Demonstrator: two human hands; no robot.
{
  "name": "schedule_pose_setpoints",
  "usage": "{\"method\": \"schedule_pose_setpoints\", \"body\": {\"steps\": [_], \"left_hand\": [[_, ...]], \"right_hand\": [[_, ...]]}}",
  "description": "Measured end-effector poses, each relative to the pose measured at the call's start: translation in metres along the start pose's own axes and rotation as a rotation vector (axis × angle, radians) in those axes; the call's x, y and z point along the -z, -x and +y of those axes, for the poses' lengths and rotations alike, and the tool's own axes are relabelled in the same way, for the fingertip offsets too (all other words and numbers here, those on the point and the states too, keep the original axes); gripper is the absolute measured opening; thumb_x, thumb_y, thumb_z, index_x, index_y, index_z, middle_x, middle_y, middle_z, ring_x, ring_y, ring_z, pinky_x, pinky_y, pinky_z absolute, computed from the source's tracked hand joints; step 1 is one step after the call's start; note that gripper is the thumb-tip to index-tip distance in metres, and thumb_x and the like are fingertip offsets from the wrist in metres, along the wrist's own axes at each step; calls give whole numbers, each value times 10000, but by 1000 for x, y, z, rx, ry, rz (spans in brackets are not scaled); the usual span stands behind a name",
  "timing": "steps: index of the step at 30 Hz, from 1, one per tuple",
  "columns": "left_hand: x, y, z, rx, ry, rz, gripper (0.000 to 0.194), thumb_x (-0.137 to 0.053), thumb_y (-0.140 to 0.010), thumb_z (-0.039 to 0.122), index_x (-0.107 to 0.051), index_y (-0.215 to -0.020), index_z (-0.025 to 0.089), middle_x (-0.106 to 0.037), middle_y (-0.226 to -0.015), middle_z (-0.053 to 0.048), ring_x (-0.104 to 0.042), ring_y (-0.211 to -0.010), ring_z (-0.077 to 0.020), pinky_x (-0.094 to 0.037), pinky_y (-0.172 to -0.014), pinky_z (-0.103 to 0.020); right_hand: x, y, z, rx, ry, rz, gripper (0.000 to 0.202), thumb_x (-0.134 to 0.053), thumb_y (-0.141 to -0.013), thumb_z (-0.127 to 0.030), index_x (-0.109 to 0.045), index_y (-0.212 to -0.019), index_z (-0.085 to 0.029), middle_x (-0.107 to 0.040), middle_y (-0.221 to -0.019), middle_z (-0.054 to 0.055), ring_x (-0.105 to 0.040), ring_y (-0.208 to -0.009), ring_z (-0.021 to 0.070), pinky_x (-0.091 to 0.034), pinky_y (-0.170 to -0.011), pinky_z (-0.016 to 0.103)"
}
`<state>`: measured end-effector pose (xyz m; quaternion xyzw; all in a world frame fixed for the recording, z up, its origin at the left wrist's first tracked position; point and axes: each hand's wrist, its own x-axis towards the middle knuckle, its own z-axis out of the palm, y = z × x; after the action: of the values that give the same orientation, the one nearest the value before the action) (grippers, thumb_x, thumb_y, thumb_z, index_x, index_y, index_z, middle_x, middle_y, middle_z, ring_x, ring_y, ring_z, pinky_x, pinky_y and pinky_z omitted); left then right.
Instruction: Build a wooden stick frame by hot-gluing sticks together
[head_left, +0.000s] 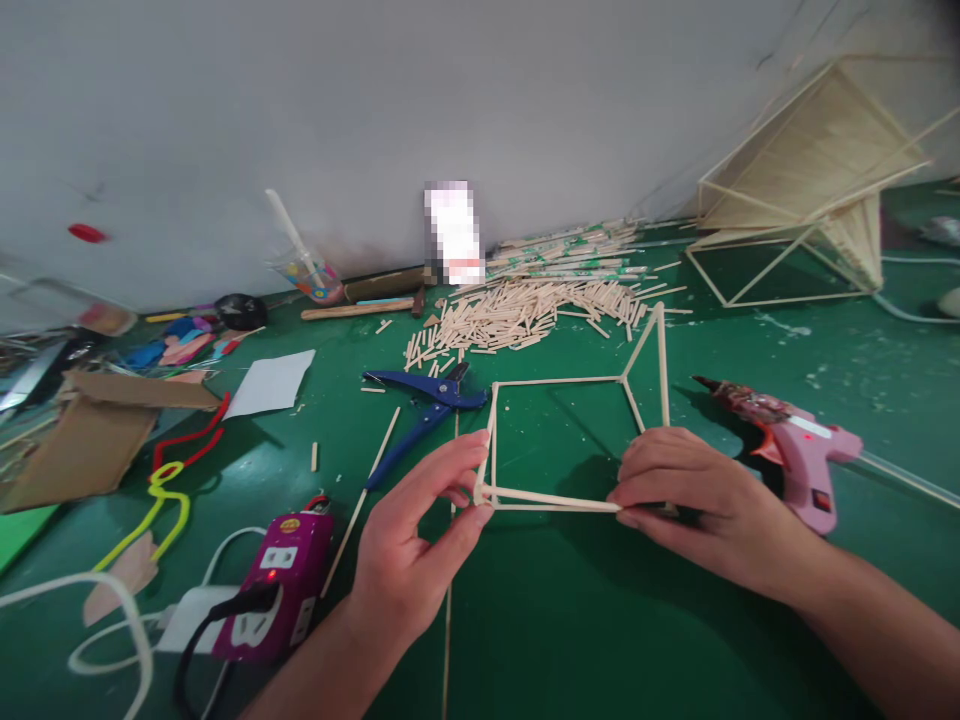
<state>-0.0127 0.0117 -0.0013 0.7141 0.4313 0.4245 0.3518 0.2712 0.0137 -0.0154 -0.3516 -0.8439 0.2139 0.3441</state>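
A frame of thin wooden sticks (559, 381) is held above the green table, roughly rectangular with a triangular part rising at its right end. My left hand (424, 530) pinches its near left corner between thumb and fingers. At the near right corner, my right hand (697, 500) has its fingers closed round the sticks and hides that joint. Just beyond the frame's left side lie blue cutting pliers (420, 435). To the right of my right hand rests a pink glue gun (806, 450), its dark nozzle pointing left.
Short sticks (510, 315) are heaped near the wall, before a lit phone (456, 232). A larger stick structure (810, 190) stands back right. On the left are a purple power strip (281, 575) with cables, cardboard (90, 440), white paper (271, 383) and a hammer (364, 308).
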Motion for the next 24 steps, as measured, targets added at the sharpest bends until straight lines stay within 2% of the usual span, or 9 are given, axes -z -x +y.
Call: {"method": "schedule_pose_setpoints", "body": {"steps": [24], "left_hand": [[0, 0, -1, -8, -13, 10, 438, -617, -836, 102, -596, -1237, 277, -607, -1291, -75, -668, -885, -177, -570, -820, -326]], "right_hand": [[0, 1, 0, 24, 45, -14, 139, -606, -844, -119, -652, -927, -220, -688, -813, 22, -624, -798, 167, -450, -764, 357]]}}
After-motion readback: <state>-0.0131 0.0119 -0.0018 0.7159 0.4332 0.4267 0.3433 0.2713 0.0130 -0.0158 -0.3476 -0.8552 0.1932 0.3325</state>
